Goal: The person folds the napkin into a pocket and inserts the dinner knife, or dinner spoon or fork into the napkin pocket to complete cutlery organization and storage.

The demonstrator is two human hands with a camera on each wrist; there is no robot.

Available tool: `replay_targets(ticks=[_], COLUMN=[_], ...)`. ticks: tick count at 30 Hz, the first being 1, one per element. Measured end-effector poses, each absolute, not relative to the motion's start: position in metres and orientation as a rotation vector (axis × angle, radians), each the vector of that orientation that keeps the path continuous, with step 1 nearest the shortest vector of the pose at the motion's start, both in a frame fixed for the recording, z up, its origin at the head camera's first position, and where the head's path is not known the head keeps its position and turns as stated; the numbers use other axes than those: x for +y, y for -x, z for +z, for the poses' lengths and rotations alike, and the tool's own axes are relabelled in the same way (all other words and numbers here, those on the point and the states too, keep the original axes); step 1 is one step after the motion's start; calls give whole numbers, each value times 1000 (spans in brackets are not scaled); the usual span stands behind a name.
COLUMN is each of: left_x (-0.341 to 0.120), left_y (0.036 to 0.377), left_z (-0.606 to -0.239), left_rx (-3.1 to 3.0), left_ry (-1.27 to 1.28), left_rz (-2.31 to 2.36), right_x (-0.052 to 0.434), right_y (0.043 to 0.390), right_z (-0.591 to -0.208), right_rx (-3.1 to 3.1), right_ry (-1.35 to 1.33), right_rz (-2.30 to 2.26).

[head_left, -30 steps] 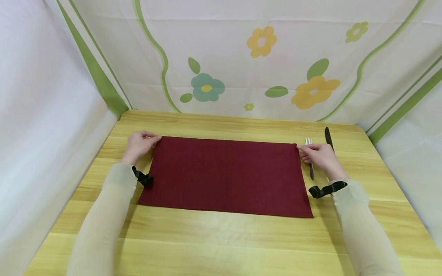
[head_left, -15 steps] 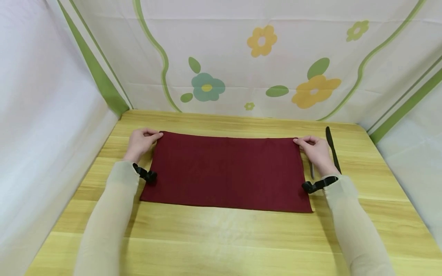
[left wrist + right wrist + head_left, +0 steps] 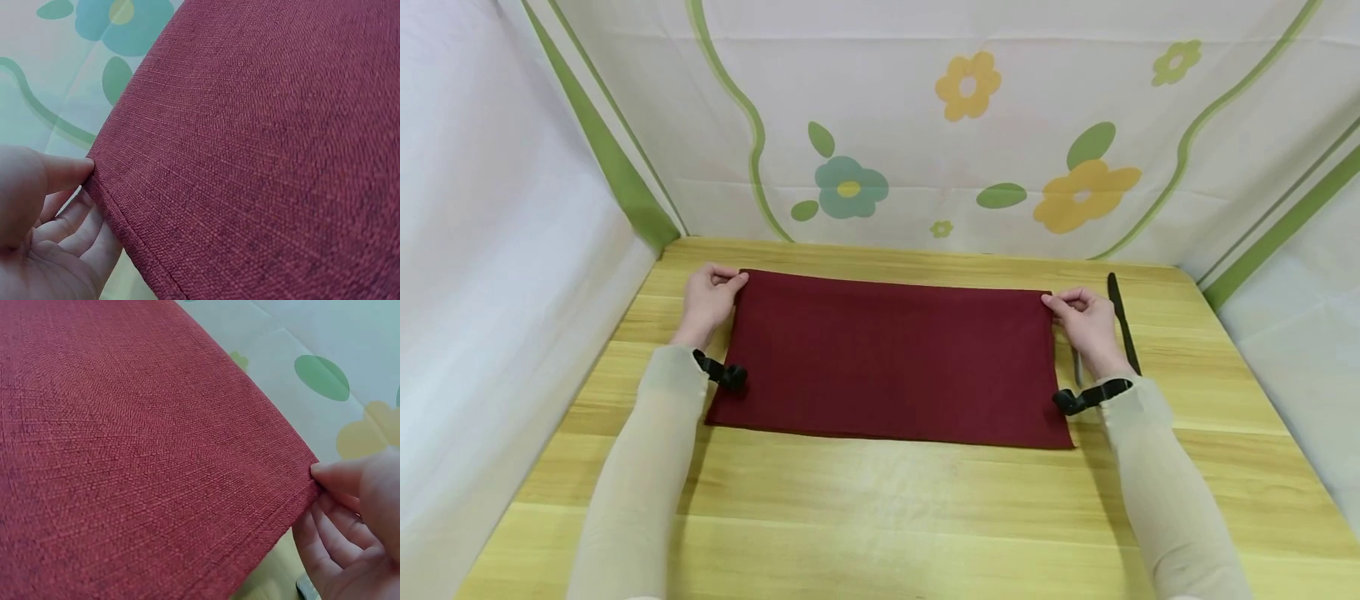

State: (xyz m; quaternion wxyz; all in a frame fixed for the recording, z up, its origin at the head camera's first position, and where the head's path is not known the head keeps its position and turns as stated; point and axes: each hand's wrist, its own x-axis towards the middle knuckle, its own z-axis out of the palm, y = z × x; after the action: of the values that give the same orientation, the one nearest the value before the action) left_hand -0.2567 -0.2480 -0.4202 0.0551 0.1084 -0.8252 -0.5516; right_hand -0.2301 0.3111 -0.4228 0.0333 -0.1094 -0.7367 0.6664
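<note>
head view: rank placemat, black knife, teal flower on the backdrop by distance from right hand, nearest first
1. Dark red placemat: far right corner pinched by the right hand.
2. Black knife: just right of the hand, on the table.
3. Teal flower: backdrop, far left.

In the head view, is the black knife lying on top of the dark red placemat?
No, the black knife lies on the bare wooden table, right of the dark red placemat and beyond the right hand.

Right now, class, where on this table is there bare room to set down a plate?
Bare table runs wide between the cloth and the near edge. A thin strip lies behind the cloth. It is crowded by the right hand, beside the knife.
</note>
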Motion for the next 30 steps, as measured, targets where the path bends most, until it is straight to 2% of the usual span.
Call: replay_targets(ticks=[8, 18, 30], left_x=[-248, -246, -244], left_y=[263, 271, 259], left_z=[-416, -404, -409], left_rx=[-2406, -2381, -2583], left_ry=[-313, -251, -47], left_rz=[-1730, -1758, -1588], right_x=[313, 307, 307], right_y=[247, 262, 246], right_z=[-431, -422, -408], right_rx=[-2247, -2207, -2476], right_ry=[332, 325, 288], right_rz=[1899, 1865, 1752])
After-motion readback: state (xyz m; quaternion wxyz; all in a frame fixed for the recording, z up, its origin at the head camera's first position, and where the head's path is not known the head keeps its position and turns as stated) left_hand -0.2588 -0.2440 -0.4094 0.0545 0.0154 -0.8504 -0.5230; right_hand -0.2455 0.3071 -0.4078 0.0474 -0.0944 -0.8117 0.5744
